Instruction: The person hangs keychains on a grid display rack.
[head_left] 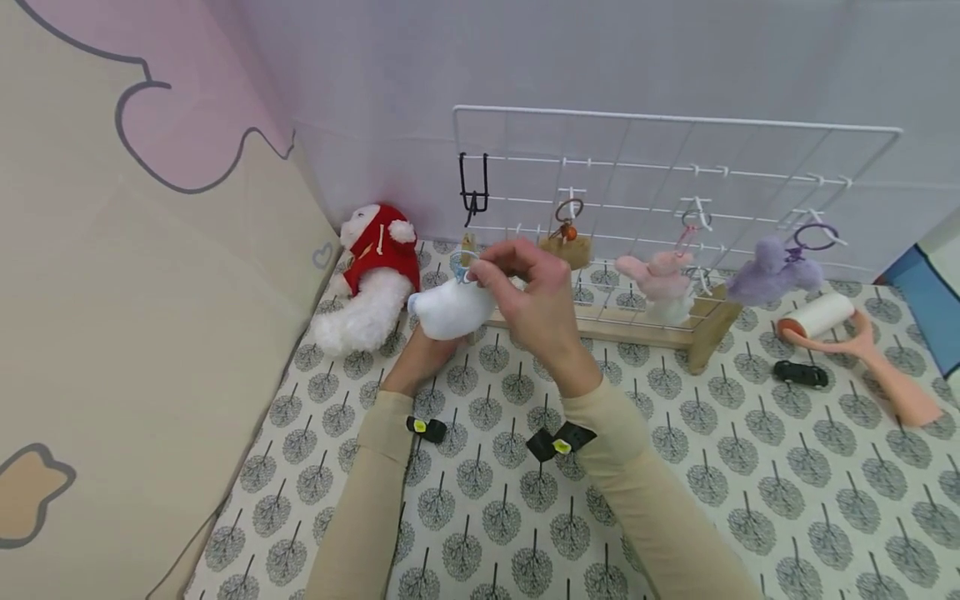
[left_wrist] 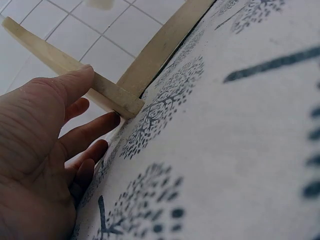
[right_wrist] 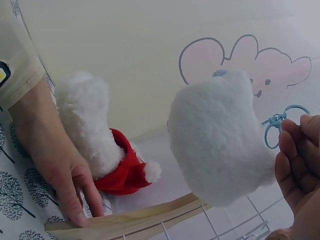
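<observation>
My right hand (head_left: 542, 304) pinches the light-blue key ring (right_wrist: 275, 120) of a white plush keychain (head_left: 454, 310), which hangs in front of the rack's left end. In the right wrist view the plush is a fluffy white lump with a small blue patch on top. Low behind it, my left hand (left_wrist: 42, 145) grips the wooden foot (left_wrist: 107, 92) of the white wire rack (head_left: 675, 122), thumb on top and fingers below. The head view hides most of that hand's fingers behind the plush. A black hook (head_left: 474, 198) sits on the rack just above.
Orange-charm (head_left: 570, 234), pink plush (head_left: 663, 279) and purple plush (head_left: 776, 273) keychains hang along the rack. A white plush toy in red clothes (head_left: 378, 275) lies left. At right are a lint roller (head_left: 870, 350) and a black toy car (head_left: 800, 374) on the tree-patterned cloth (head_left: 480, 508).
</observation>
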